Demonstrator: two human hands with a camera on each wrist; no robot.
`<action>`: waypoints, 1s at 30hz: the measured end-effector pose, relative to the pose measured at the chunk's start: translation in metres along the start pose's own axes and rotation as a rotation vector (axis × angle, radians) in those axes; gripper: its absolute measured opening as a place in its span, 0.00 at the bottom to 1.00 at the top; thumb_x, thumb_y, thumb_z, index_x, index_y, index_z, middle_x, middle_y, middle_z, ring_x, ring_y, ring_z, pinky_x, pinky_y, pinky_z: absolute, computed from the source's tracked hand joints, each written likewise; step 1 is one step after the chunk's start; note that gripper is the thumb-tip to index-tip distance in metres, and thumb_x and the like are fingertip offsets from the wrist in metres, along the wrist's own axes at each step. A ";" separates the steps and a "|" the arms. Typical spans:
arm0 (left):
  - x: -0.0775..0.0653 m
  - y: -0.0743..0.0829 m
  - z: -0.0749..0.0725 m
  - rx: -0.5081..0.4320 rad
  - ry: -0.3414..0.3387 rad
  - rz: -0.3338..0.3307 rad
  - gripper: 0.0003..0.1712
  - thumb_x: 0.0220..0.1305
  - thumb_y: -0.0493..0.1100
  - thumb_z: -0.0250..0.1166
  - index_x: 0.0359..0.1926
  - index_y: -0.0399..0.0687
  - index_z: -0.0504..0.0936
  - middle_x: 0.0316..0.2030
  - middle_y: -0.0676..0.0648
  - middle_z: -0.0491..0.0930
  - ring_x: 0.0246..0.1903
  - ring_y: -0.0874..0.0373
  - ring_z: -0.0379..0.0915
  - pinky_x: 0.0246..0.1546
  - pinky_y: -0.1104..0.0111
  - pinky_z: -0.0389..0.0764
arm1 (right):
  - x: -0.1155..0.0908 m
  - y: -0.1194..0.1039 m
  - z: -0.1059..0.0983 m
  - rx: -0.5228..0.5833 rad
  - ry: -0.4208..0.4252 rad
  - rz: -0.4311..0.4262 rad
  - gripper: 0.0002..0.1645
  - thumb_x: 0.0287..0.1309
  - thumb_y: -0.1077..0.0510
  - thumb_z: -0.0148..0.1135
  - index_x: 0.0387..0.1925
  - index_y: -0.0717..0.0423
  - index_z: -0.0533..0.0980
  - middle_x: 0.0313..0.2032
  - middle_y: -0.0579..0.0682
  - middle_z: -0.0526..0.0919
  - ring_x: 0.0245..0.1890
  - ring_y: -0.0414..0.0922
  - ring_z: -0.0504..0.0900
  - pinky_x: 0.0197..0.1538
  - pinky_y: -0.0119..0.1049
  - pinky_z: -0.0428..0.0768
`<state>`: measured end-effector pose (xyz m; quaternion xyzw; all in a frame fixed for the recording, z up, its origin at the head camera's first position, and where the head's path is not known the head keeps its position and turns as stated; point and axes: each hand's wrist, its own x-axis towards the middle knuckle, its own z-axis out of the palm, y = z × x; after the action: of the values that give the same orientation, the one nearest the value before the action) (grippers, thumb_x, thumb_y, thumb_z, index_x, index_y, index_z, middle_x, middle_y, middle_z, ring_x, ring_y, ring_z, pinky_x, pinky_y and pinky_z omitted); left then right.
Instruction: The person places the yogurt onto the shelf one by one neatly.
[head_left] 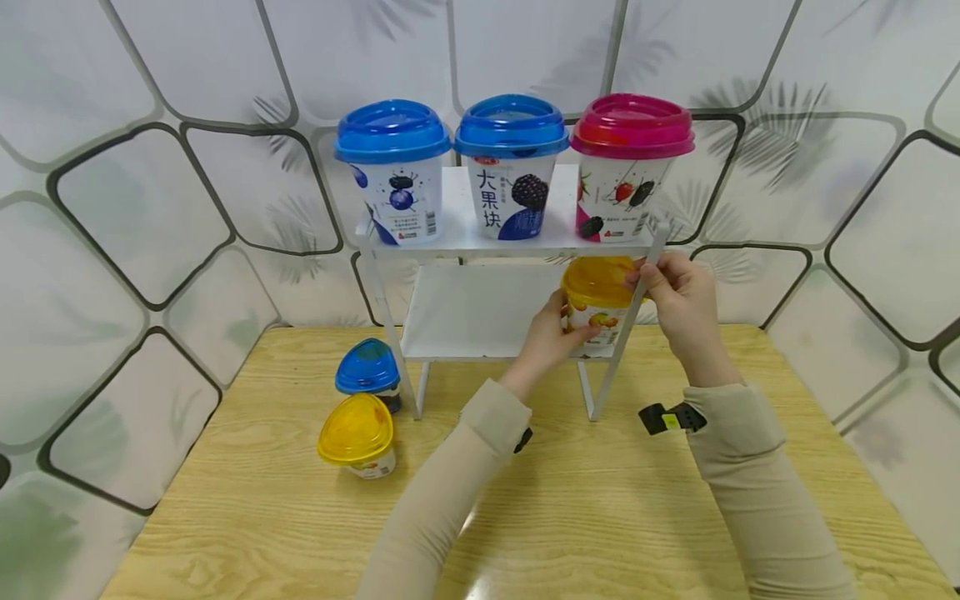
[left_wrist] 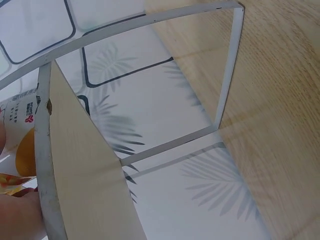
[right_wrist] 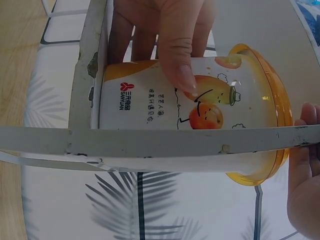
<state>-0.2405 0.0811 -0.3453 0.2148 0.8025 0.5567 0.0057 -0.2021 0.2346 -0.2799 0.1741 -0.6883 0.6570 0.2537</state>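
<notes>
On the lower shelf of a white metal rack (head_left: 480, 308), a yogurt cup with a yellow lid (head_left: 597, 283) stands at the right end. My left hand (head_left: 551, 337) grips it by the body, thumb across the front; the right wrist view shows that thumb on the printed fruit of the cup (right_wrist: 215, 95). My right hand (head_left: 684, 296) pinches the rack's right post near the upper shelf, its fingertips right by the yellow lid. In the right wrist view this post (right_wrist: 190, 142) crosses in front of the cup. The left wrist view catches only the cup's lower part (left_wrist: 20, 120).
Up on the top shelf (head_left: 457, 237) are two blue-lidded cups (head_left: 401, 179) (head_left: 513, 175) and a pink-lidded cup (head_left: 630, 175). Left of the rack, a blue-lidded cup (head_left: 367, 371) and a yellow-lidded cup (head_left: 358, 433) stand on the wooden table (head_left: 247, 517). A patterned wall (head_left: 150, 208) rises behind.
</notes>
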 end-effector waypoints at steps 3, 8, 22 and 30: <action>-0.002 -0.001 -0.001 -0.020 0.012 -0.006 0.40 0.54 0.43 0.64 0.63 0.40 0.54 0.58 0.43 0.64 0.55 0.52 0.61 0.48 0.67 0.69 | 0.000 0.000 0.001 0.000 0.000 0.005 0.13 0.58 0.64 0.51 0.29 0.76 0.72 0.23 0.46 0.80 0.26 0.38 0.80 0.35 0.26 0.76; -0.007 -0.002 -0.007 -0.033 0.033 0.008 0.42 0.53 0.45 0.65 0.64 0.43 0.53 0.60 0.46 0.61 0.56 0.54 0.61 0.50 0.66 0.67 | 0.000 0.000 0.001 -0.020 -0.002 0.016 0.15 0.58 0.64 0.51 0.31 0.79 0.70 0.23 0.45 0.80 0.26 0.38 0.80 0.36 0.26 0.76; -0.037 -0.001 -0.028 -0.085 0.033 0.035 0.40 0.55 0.41 0.63 0.64 0.41 0.53 0.59 0.44 0.62 0.57 0.56 0.59 0.52 0.68 0.65 | 0.000 0.000 0.001 -0.017 -0.001 0.016 0.11 0.58 0.63 0.51 0.27 0.69 0.74 0.24 0.46 0.79 0.26 0.38 0.79 0.35 0.26 0.76; -0.050 -0.004 -0.036 -0.066 0.035 0.050 0.39 0.55 0.43 0.63 0.63 0.40 0.54 0.59 0.44 0.63 0.57 0.56 0.60 0.52 0.66 0.65 | -0.001 0.000 0.000 -0.012 0.003 0.021 0.13 0.58 0.62 0.51 0.29 0.73 0.72 0.24 0.46 0.80 0.27 0.39 0.79 0.36 0.26 0.76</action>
<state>-0.2053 0.0307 -0.3470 0.2245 0.7782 0.5864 -0.0152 -0.2015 0.2341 -0.2799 0.1644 -0.6936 0.6559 0.2486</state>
